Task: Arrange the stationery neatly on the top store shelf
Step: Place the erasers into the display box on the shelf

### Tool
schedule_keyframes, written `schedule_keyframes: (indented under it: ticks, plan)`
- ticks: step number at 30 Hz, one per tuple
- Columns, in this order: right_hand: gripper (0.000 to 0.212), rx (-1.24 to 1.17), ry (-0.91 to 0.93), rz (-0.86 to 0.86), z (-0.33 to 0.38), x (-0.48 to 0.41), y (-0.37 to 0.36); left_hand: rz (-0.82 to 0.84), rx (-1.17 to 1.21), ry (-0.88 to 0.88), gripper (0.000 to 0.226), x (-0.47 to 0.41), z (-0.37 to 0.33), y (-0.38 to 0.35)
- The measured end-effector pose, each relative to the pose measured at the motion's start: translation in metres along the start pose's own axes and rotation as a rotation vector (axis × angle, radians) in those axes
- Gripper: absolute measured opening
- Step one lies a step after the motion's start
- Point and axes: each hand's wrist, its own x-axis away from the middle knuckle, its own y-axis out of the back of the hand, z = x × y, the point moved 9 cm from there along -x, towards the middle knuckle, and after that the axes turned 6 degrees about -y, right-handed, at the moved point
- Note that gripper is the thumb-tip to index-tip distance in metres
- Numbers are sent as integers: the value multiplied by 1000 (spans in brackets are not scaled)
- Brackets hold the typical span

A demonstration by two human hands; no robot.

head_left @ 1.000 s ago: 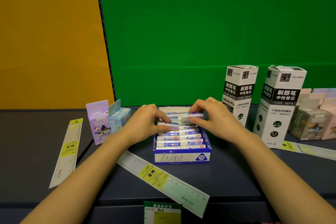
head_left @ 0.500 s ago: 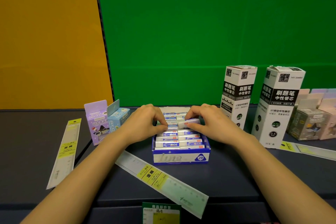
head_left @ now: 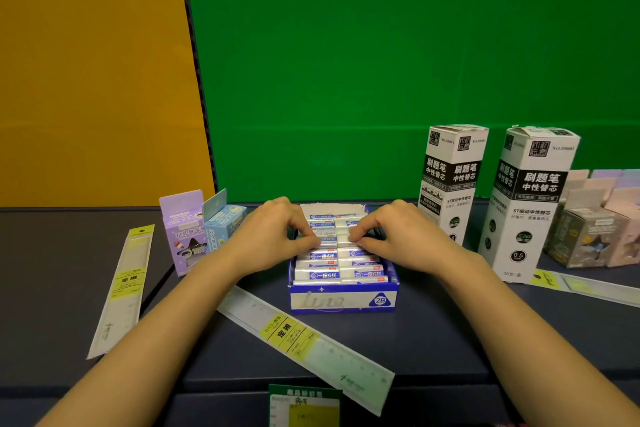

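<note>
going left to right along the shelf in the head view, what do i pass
left ruler, purple box, light blue box, blue eraser tray, tall refill box, second tall refill box, small pink and grey boxes

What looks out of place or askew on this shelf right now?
The long ruler in front of the eraser box lies diagonally, its near end past the front edge of the shelf. The left ruler is slanted too. The right refill box has a ragged top flap.

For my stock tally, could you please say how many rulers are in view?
3: left ruler lying far left, middle ruler diagonal before the eraser box, right ruler at the frame edge; more may be hidden.
</note>
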Motion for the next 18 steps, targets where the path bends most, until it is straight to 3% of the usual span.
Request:
schedule_keyframes:
  ticks: [7, 10, 15, 18]
  plan:
    - [28, 38, 16, 42, -3, 4, -5, 7, -54, -44, 23, 0, -2, -2]
    - [32, 2, 5, 26, -5, 4, -4, 10, -34, -58, 38, 1, -5, -3]
    - [41, 53, -37, 133, -10, 4, -15, 210, -66, -16, 42, 3, -4, -21]
    - [42, 125, -33, 176, -12, 3, -21, 243, -131, -14, 45, 3, -6, -22]
